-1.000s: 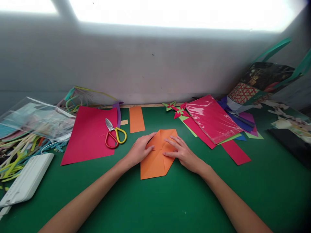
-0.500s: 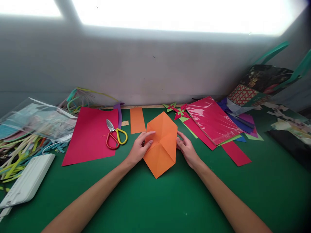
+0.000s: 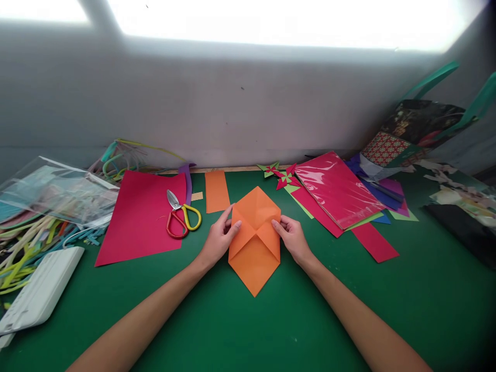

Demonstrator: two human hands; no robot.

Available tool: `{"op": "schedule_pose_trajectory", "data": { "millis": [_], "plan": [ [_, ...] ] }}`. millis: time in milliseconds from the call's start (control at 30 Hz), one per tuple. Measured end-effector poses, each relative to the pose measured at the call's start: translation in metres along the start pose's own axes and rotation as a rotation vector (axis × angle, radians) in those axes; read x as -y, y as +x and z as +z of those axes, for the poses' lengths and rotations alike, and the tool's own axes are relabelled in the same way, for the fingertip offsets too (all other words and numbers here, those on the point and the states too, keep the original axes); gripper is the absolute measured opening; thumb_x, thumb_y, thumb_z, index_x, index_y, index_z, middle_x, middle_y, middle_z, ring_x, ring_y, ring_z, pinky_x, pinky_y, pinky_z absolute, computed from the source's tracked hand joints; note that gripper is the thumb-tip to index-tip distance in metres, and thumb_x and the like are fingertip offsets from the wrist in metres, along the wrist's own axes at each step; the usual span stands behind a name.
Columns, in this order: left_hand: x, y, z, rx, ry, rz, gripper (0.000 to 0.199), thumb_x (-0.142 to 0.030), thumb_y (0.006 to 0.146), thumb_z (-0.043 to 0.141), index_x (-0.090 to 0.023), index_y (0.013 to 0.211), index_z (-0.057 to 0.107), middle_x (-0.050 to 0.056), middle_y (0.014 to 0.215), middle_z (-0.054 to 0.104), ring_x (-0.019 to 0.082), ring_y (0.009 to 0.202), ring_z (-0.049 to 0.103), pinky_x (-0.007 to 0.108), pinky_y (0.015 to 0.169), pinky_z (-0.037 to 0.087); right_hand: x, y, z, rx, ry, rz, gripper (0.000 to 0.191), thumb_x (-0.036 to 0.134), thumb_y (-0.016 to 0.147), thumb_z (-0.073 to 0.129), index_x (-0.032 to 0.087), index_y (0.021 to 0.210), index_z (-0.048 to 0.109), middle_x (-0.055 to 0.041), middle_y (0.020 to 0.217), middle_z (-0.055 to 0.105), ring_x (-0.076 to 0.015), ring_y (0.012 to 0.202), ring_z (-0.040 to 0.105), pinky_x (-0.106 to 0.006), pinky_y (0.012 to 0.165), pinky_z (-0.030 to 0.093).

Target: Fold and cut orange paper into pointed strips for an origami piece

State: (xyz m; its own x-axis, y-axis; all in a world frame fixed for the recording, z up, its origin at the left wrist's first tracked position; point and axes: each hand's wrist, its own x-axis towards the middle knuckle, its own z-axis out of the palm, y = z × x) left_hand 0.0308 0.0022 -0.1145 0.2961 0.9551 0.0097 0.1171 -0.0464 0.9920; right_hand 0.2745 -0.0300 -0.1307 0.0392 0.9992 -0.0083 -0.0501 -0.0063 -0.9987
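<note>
An orange folded paper (image 3: 256,212) is held over the green table, its creases meeting near the centre and a point facing me. My left hand (image 3: 220,238) pinches its left edge, thumb on top and fingers behind. On the right edge my right hand (image 3: 293,238) grips the paper in the same way, thumb on the front. Scissors (image 3: 181,216) with one red and one yellow handle lie left of my hands, on a red sheet (image 3: 135,217). Behind the left hand lies an orange strip (image 3: 217,191).
Two red and green paper stars (image 3: 287,178) lie at the back beside a wrapped red paper pack (image 3: 339,191). A white device (image 3: 42,289) and coloured strips (image 3: 27,253) are at the left. A patterned bag (image 3: 411,129) stands at the back right.
The orange paper has turned upright and its folds now look symmetrical. My right hand has moved its thumb onto the front of the right edge. The view has shifted slightly.
</note>
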Motion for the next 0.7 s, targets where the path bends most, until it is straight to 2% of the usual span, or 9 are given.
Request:
{"op": "schedule_pose_trajectory", "data": {
  "millis": [100, 167, 233, 300, 400, 467, 533, 600, 700],
  "plan": [
    [0.001, 0.006, -0.006, -0.019, -0.015, -0.007, 0.05, -0.059, 0.099, 0.059, -0.017, 0.124, 0.07, 0.006, 0.09, 0.072, 0.022, 0.08, 0.066, 0.029, 0.068, 0.052, 0.003, -0.002, 0.0, 0.058, -0.027, 0.011, 0.036, 0.059, 0.091, 0.07, 0.024, 0.087, 0.07, -0.0046, 0.091, 0.074, -0.0265, 0.085, 0.068, -0.036, 0.072, 0.054],
    [0.003, 0.01, -0.01, -0.053, 0.01, -0.01, 0.044, -0.059, 0.098, 0.06, -0.017, 0.096, 0.071, 0.004, 0.084, 0.069, 0.019, 0.075, 0.062, 0.026, 0.063, 0.048, 0.004, -0.003, 0.0, 0.069, -0.066, 0.012, 0.039, 0.06, 0.092, 0.068, 0.023, 0.082, 0.067, -0.003, 0.084, 0.07, -0.023, 0.076, 0.064, -0.033, 0.065, 0.05],
    [0.005, 0.012, -0.014, -0.084, 0.026, -0.005, 0.044, -0.058, 0.097, 0.062, -0.017, 0.083, 0.067, 0.002, 0.08, 0.066, 0.017, 0.072, 0.059, 0.025, 0.06, 0.044, 0.003, -0.002, -0.001, 0.051, -0.104, 0.008, 0.044, 0.061, 0.092, 0.068, 0.023, 0.072, 0.06, 0.0, 0.071, 0.06, -0.018, 0.064, 0.053, -0.029, 0.056, 0.041],
    [0.004, 0.011, -0.015, -0.102, 0.031, -0.002, 0.044, -0.058, 0.097, 0.062, -0.017, 0.082, 0.067, 0.002, 0.08, 0.067, 0.018, 0.074, 0.06, 0.025, 0.061, 0.044, 0.001, -0.002, -0.001, 0.027, -0.122, 0.003, 0.049, 0.062, 0.091, 0.07, 0.023, 0.066, 0.053, 0.0024, 0.063, 0.05, -0.0148, 0.058, 0.042, -0.028, 0.052, 0.033],
    [-0.002, 0.007, -0.014, -0.035, -0.027, -0.061, 0.045, -0.062, 0.096, 0.061, -0.018, 0.098, 0.073, 0.005, 0.093, 0.074, 0.022, 0.082, 0.067, 0.027, 0.063, 0.05, -0.002, 0.0, -0.002, 0.0, -0.126, 0.002, 0.051, 0.063, 0.09, 0.07, 0.022, 0.066, 0.053, 0.0026, 0.063, 0.049, -0.0143, 0.058, 0.04, -0.028, 0.051, 0.031],
    [-0.006, 0.005, -0.013, 0.1, -0.103, -0.148, 0.049, -0.063, 0.092, 0.067, -0.019, 0.115, 0.072, 0.009, 0.108, 0.077, 0.027, 0.092, 0.072, 0.031, 0.069, 0.056, -0.002, 0.0, -0.003, -0.012, -0.114, 0.006, 0.049, 0.065, 0.091, 0.069, 0.022, 0.069, 0.058, 0.0014, 0.066, 0.054, -0.0154, 0.059, 0.044, -0.028, 0.052, 0.034],
    [-0.007, 0.005, -0.013, 0.218, -0.13, -0.206, 0.054, -0.061, 0.087, 0.075, -0.019, 0.121, 0.073, 0.011, 0.119, 0.077, 0.031, 0.103, 0.074, 0.036, 0.079, 0.06, -0.001, 0.0, -0.002, -0.017, -0.099, 0.009, 0.048, 0.066, 0.091, 0.067, 0.022, 0.074, 0.062, 0.0, 0.07, 0.06, -0.0172, 0.062, 0.05, -0.029, 0.054, 0.039],
    [-0.005, 0.005, -0.013, 0.24, -0.086, -0.208, 0.052, -0.059, 0.084, 0.079, -0.017, 0.115, 0.076, 0.012, 0.119, 0.078, 0.034, 0.107, 0.074, 0.039, 0.084, 0.06, 0.002, -0.001, -0.002, -0.02, -0.089, 0.008, 0.046, 0.066, 0.091, 0.067, 0.022, 0.077, 0.066, -0.0013, 0.073, 0.065, -0.0193, 0.065, 0.056, -0.03, 0.056, 0.044],
    [-0.002, 0.005, -0.013, 0.19, -0.04, -0.195, 0.048, -0.058, 0.086, 0.078, -0.016, 0.109, 0.078, 0.012, 0.116, 0.079, 0.035, 0.108, 0.074, 0.04, 0.084, 0.06, 0.004, -0.002, -0.002, 0.032, -0.055, 0.014, 0.04, 0.063, 0.09, 0.071, 0.022, 0.09, 0.074, -0.0047, 0.087, 0.074, -0.025, 0.077, 0.067, -0.035, 0.068, 0.054]
  ]
}}
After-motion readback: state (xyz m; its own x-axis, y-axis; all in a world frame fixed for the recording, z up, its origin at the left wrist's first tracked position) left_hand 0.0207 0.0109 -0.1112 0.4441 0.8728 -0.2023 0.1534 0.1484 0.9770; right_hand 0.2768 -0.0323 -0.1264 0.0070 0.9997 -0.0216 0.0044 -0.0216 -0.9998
